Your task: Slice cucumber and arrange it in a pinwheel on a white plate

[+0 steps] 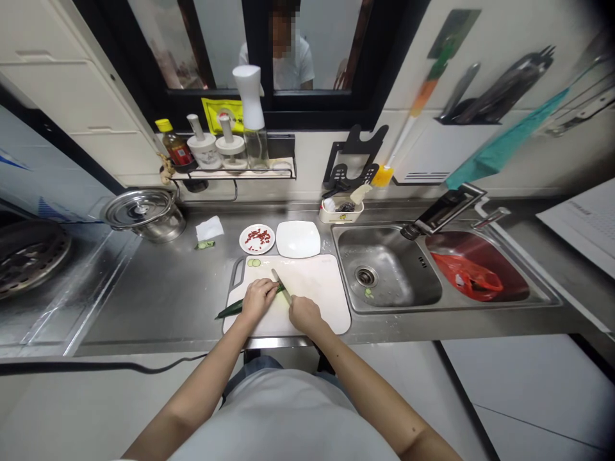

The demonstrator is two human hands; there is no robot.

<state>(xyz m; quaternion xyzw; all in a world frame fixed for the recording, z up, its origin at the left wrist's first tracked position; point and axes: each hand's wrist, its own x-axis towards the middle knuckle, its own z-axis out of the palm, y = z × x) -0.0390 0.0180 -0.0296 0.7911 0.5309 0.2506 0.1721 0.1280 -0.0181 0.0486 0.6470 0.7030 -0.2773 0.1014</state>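
Observation:
A dark green cucumber lies slantwise on a white cutting board, its tail end reaching past the board's left edge. My left hand is closed over the cucumber near its cut end. In my right hand is the handle of a knife, whose blade stands against the cucumber's right end, close to my left fingertips. A few pale cucumber slices rest at the board's upper left. Behind the board stand a white plate with chopped red pieces and a bare white plate.
To the right is a steel double sink with a tap and a red plastic bag. A lidded steel pot and a paper tissue stand left. Seasoning bottles line a wall rack.

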